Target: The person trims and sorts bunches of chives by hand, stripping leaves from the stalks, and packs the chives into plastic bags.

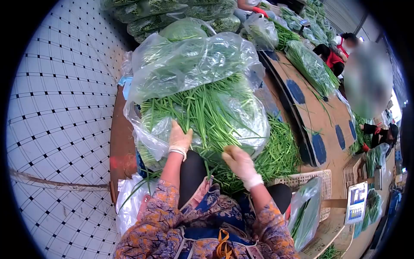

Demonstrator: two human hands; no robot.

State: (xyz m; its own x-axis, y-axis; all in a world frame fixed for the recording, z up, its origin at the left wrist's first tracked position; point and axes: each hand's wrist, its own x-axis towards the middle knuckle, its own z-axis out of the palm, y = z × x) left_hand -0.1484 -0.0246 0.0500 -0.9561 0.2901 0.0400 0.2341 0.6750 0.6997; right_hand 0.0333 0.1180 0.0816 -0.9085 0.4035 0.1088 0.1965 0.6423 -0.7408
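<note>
A heap of long green chives [198, 105] lies before me, partly inside a large clear plastic bag [194, 64] whose upper sheet is folded back over the far part. My left hand [180, 139], in a pale thin glove, is at the near left edge of the chives, fingers stretched forward and apart against leaves and plastic. My right hand [240, 164], gloved too, is at the near right, with its fingers curled round the leaf ends. What lies under its palm is hidden. Loose chives [280, 151] spread to the right of the bag.
Filled bags of greens [181, 17] are stacked at the back. A brown work surface [332, 134] with dark patches runs along the right, bearing a bagged bundle [310, 64]. Plastic crates [325, 181] stand at lower right. Co-workers [340, 54] sit farther off. Tiled floor [64, 108] lies left.
</note>
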